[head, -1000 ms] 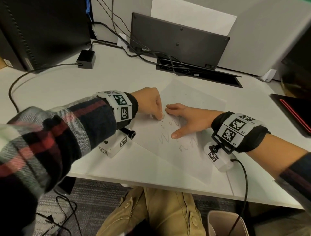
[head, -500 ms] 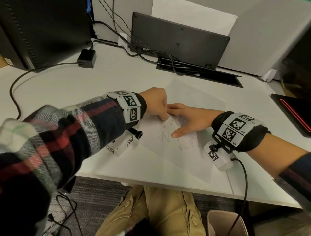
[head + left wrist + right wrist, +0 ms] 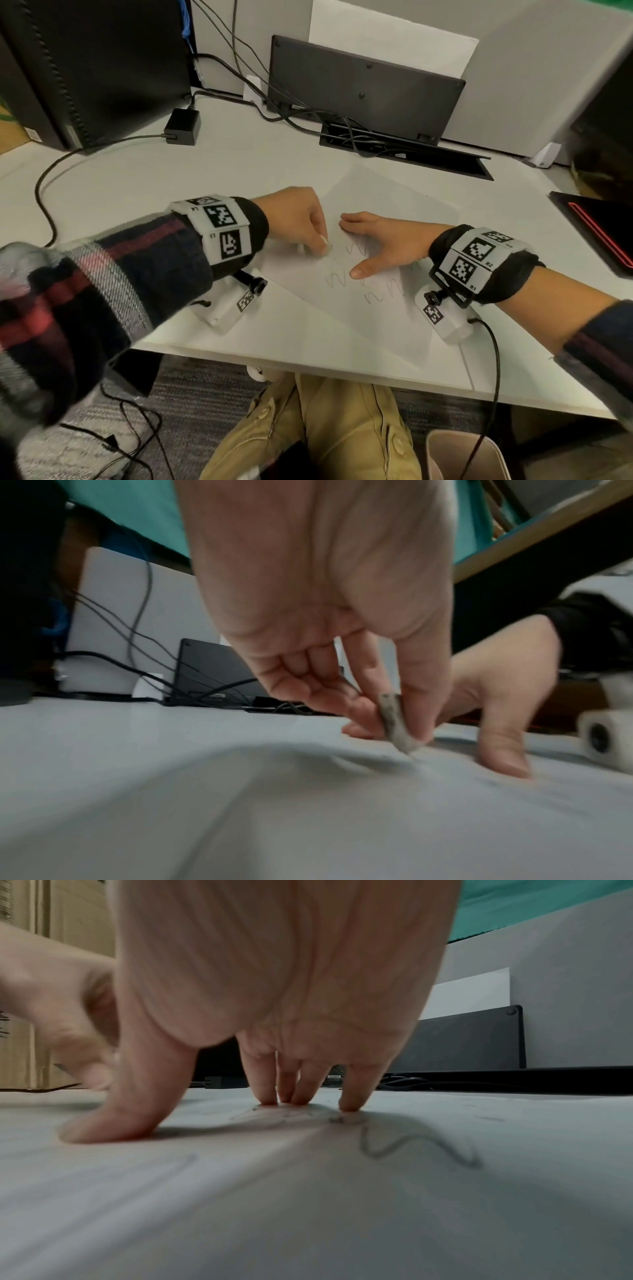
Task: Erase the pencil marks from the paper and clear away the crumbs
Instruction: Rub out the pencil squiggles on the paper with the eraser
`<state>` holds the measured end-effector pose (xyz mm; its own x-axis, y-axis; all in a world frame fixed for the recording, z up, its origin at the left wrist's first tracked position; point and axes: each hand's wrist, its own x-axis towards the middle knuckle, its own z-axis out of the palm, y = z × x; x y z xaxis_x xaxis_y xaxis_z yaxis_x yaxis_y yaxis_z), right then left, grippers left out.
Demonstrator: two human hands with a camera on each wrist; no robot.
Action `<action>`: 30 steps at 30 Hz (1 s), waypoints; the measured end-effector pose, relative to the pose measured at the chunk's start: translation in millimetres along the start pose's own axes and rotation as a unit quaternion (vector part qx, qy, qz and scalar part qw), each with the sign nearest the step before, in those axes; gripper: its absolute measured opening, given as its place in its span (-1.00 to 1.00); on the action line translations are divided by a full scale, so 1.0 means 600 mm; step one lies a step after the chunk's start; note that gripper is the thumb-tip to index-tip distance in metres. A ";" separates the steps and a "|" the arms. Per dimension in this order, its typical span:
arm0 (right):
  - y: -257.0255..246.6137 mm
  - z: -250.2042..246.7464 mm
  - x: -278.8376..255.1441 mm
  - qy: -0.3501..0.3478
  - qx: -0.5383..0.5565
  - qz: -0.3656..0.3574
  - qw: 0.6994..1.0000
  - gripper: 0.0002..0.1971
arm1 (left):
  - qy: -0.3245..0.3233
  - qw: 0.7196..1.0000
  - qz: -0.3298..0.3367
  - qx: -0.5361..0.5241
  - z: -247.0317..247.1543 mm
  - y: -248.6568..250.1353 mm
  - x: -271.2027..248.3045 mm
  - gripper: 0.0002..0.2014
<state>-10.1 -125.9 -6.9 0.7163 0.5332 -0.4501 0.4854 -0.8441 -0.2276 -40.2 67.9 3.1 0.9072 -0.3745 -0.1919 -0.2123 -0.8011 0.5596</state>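
Observation:
A white sheet of paper lies tilted on the desk, with wavy pencil marks near its middle. My left hand pinches a small grey-smudged eraser between thumb and fingers, and the eraser's tip touches the paper at the left end of the marks. My right hand lies flat on the sheet with fingers spread, thumb and fingertips pressing it down beside a pencil squiggle. I cannot make out crumbs in the blur.
The white desk carries a black monitor base and cable slot at the back, a black power adapter with its cord at left, and a dark red-edged pad at right. A bin stands below the front edge.
My left hand slid right toward the right hand with the eraser, then back left and slightly nearer. The right hand stayed pressed on the paper.

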 end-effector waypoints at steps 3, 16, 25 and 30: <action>-0.003 -0.004 -0.010 0.014 -0.003 -0.014 1.000 -0.05 | 0.047 0.998 -0.009 -0.030 -0.013 -0.018 -0.004 -0.88; -0.021 0.013 -0.035 -0.059 -0.021 -0.027 0.998 -0.10 | -0.020 0.999 -0.004 -0.036 0.004 -0.007 0.001 -0.83; -0.020 0.007 -0.026 -0.054 -0.003 -0.017 0.998 -0.10 | -0.012 0.999 -0.020 -0.026 0.003 -0.005 0.010 -0.86; -0.021 0.007 -0.025 -0.051 -0.012 -0.017 0.998 -0.09 | -0.052 0.998 -0.007 -0.017 0.010 0.003 0.007 -0.93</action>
<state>-29.3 -123.4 -0.8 0.6448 0.5528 -0.5279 0.5220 -0.8230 -0.2242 -39.1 62.0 -1.4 0.8665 -0.4120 -0.2817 -0.1861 -0.7904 0.5836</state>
